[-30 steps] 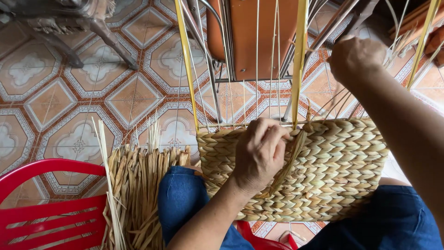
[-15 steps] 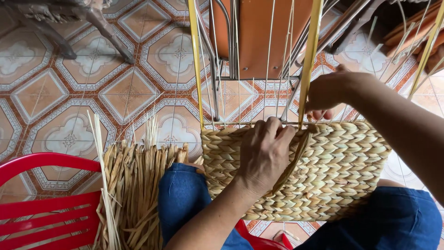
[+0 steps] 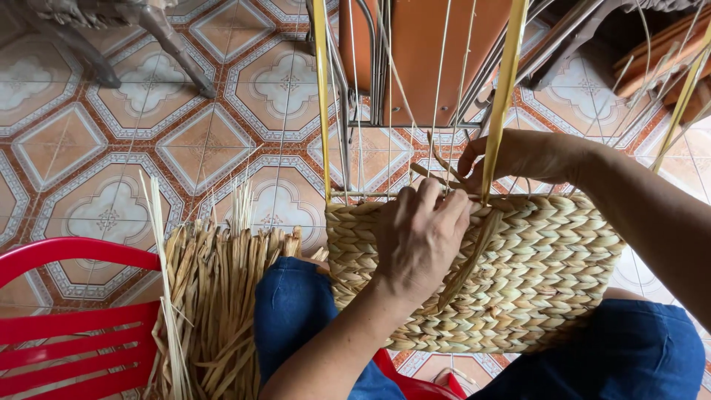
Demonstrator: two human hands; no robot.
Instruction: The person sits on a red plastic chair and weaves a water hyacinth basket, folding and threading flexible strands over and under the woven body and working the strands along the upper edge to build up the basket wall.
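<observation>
right hand [image 3: 518, 157]: came down from up high at 1 o'clock to the weave's top edge, fingers pinching a loose strand right by the yellow strip [image 3: 502, 96]
left hand [image 3: 418, 237]: barely moved, fingers clenched on the rim of the basket [image 3: 548, 274]
basket: sat on the lap, dead centre, half-woven
meaning: looked like the strand got pulled through and was being tucked into the next row
straw [image 3: 215, 296]: piled at 8 o'clock, by the red chair [image 3: 67, 326]
</observation>
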